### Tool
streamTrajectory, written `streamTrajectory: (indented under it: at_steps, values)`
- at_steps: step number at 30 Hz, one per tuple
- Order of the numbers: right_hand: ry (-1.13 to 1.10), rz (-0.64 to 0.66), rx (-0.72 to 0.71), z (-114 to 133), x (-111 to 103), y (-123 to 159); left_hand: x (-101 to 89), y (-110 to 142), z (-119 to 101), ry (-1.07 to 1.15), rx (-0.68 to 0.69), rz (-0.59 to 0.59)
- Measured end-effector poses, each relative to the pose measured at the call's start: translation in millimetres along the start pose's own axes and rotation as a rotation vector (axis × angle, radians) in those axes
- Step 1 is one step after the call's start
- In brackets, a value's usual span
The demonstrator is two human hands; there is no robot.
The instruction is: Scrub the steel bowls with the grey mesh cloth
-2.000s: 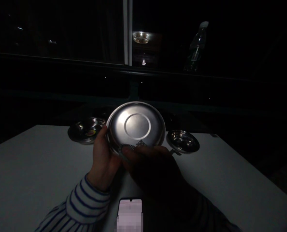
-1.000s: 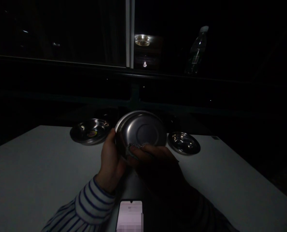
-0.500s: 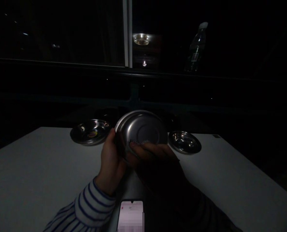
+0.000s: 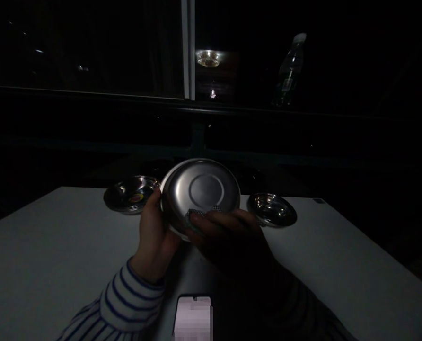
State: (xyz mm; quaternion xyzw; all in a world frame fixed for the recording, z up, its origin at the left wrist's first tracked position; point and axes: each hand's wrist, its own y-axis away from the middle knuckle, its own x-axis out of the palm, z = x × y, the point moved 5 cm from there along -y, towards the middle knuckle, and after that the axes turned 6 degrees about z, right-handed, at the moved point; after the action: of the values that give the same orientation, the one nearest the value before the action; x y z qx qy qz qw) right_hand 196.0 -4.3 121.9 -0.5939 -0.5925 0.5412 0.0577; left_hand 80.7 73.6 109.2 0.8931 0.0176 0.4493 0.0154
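A round stainless steel plate [image 4: 206,189] is raised over the table, its ringed underside turned to me. My left hand [image 4: 156,237] grips its left edge, thumb up along the rim. Against the lower part of the underside, my right hand [image 4: 228,237] presses a small checked cloth [image 4: 197,214] held under the fingers; much of this hand is in deep shadow. Left of the plate rests a stack of steel dishes [image 4: 131,195] with a yellow and pink sticker inside. On the right lies another shallow steel dish [image 4: 272,210].
A lit phone [image 4: 192,317] lies on the white table [image 4: 72,255] close to me. Behind the table, a window frame [image 4: 189,52] and a plastic bottle [image 4: 289,71] show in the dark. A small dark label [image 4: 318,201] sits at the far right edge.
The plate and my left hand have shifted slightly left, and the plate's underside catches more light. My right hand stays low on the plate with the cloth.
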Motion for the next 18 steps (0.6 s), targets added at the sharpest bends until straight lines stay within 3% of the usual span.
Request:
streamTrajectory:
  at_steps: [9, 15, 18]
  values:
    - [0.011, -0.014, 0.008, 1.6, 5.4, 1.3, -3.5, -2.1, 3.6, 0.005, -0.039, -0.021]
    - [0.002, -0.1, 0.126, -21.7, -0.5, 5.2, -2.6, -3.7, -1.6, 0.039, -0.01, -0.014]
    - [0.005, -0.103, 0.11, -16.3, -1.5, 1.0, -1.8, -3.7, -0.2, 0.026, -0.029, -0.002]
